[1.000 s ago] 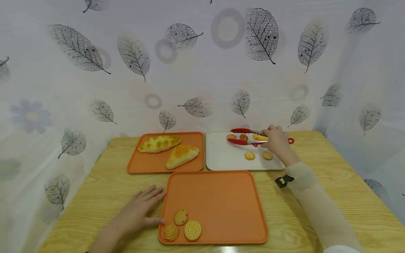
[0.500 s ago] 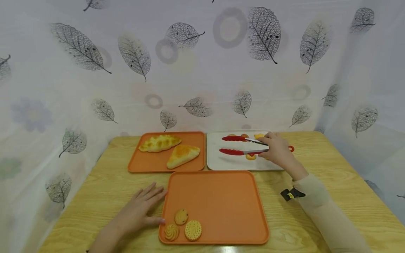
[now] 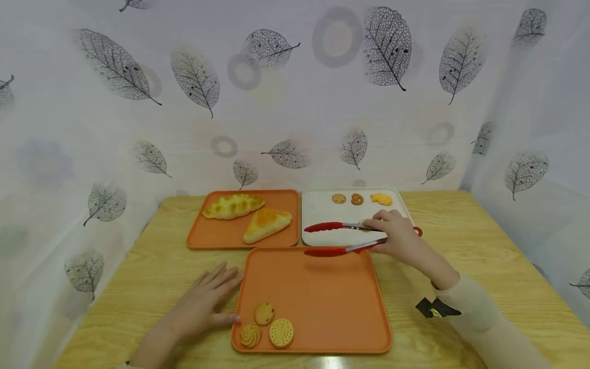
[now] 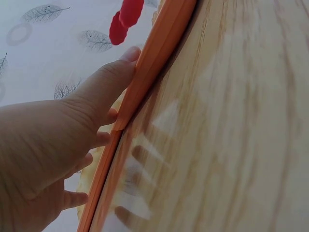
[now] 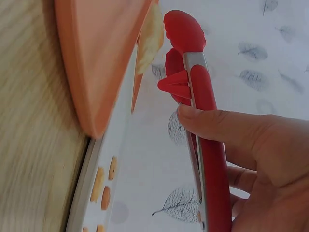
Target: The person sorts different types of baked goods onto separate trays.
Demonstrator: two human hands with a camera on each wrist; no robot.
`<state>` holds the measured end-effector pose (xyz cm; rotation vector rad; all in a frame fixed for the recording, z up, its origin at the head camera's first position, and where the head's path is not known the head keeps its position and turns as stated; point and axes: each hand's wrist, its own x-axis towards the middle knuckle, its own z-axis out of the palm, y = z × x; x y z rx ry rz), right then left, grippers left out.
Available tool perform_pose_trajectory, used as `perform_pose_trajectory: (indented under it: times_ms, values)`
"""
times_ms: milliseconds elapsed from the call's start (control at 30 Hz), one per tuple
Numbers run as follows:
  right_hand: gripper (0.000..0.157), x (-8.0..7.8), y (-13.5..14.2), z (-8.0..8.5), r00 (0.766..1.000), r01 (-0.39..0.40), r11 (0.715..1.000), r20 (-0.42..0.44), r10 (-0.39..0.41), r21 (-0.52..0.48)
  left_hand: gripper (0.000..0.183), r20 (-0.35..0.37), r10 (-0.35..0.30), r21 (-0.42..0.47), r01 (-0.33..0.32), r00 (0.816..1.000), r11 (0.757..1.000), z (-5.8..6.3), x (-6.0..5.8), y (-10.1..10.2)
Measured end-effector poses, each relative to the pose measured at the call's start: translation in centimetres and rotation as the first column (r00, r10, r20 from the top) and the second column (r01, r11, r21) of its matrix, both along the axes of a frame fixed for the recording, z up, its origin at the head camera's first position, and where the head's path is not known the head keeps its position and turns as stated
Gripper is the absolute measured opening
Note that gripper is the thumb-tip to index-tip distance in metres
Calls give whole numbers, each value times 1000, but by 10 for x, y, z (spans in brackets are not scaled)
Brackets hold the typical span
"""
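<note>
My right hand (image 3: pixel 398 238) grips red-tipped metal tongs (image 3: pixel 324 227), thumb along one arm in the right wrist view. Nothing shows between the tongs' spread tips, which hang over the front edge of the white tray (image 3: pixel 318 207) and the back of the front orange tray (image 3: pixel 322 302). My left hand (image 3: pixel 198 302) lies beside that orange tray with fingers extended, the thumb touching its left rim. In its front-left corner sit a swirl cookie (image 3: pixel 250 335), a dotted round cookie (image 3: pixel 281 333) and a chip cookie (image 3: pixel 265 313).
At the back left, another orange tray (image 3: pixel 198 238) bears a long braided bread (image 3: pixel 233 206) and a triangular bread (image 3: pixel 267 225). Along the white tray's back lie a small cookie (image 3: pixel 338 198), a pretzel-like piece (image 3: pixel 357 199) and a yellow fish-shaped piece (image 3: pixel 381 199). The tongs partly cover another piece.
My right hand has brought the tongs from the back of the white tray toward me and slightly left, and their tips have spread. The left hand has stayed in place.
</note>
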<state>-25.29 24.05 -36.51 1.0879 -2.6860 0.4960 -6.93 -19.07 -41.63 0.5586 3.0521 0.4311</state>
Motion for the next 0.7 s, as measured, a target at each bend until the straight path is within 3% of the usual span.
perform_pose_trajectory:
  times_ms: [200, 400, 700]
  values:
    - [50, 20, -7, 4, 994, -112, 994, -20, 112, -7, 86, 0, -6, -9, 6, 1000, 1000, 0, -1, -1]
    - [48, 33, -11, 4, 965, -246, 969, -91, 245, 6, 86, -2, -3, -4, 3, 1000, 1000, 1, -1, -1]
    - [49, 49, -21, 6, 938, -337, 938, 105, 329, 75, 86, 2, 4, -7, -4, 1000, 1000, 1, 0, -1]
